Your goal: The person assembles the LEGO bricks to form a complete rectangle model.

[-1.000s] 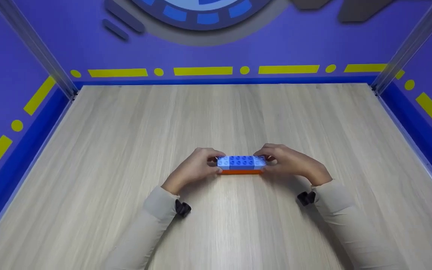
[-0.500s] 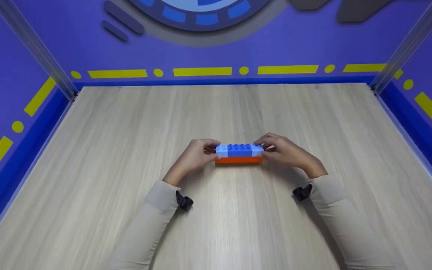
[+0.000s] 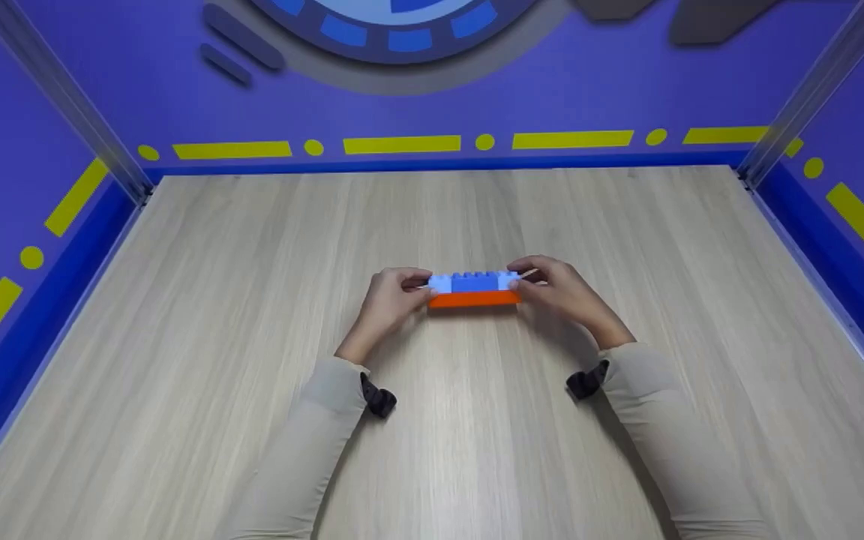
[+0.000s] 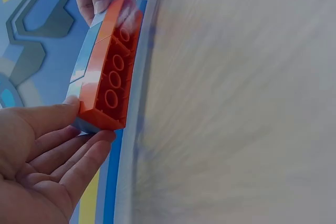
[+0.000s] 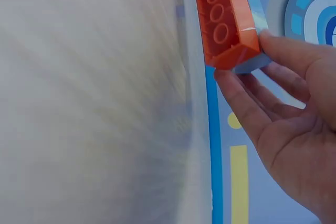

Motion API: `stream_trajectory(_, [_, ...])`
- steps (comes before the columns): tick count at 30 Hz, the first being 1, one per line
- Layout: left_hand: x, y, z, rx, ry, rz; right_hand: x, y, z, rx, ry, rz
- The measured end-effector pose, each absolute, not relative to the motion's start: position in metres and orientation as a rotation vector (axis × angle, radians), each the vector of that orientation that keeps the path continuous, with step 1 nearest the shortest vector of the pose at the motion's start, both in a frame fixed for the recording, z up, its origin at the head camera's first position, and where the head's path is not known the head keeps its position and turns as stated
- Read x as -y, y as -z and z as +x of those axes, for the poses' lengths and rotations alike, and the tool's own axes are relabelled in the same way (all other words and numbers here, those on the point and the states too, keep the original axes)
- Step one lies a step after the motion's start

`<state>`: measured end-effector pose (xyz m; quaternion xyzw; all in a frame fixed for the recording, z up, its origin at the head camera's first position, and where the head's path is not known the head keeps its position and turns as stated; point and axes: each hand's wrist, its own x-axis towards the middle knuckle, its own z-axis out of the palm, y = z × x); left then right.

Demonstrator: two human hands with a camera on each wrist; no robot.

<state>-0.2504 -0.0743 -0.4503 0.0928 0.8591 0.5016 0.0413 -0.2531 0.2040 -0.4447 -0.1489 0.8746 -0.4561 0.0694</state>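
Note:
Both hands hold one joined block of toy bricks between them, lifted off the table. Its top layer has a darker blue brick (image 3: 475, 282) in the middle and a light blue brick at either end, studs upward. Below lies an orange layer (image 3: 475, 299), whose hollow underside with round tubes shows in both wrist views. My left hand (image 3: 394, 300) pinches the left end between thumb and fingers. At the right end, my right hand (image 3: 563, 292) pinches it likewise. In the left wrist view, a seam divides the orange side (image 4: 97, 74).
The block is above a wood-grain table (image 3: 469, 420). Purple-blue panels with yellow dashes (image 3: 402, 144) stand at the back and both sides, with metal posts (image 3: 64, 90) in the corners. A small black device (image 3: 378, 397) sits on each wrist.
Both hands have raised the joined bricks and moved them away from the body. The block has tipped so more of its orange front shows.

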Motion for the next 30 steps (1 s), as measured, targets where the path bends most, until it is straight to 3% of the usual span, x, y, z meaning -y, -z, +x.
stream_trajectory(10, [0.071,0.455,-0.258,-2.661,-1.548,0.172,-0.197,0.447,-0.257,-2.672,1.341,-0.216])
stream_trajectory(30, [0.064,0.454,-0.267,-2.659,-1.501,0.084,-0.191,0.447,-0.266,-2.689,1.386,-0.081])
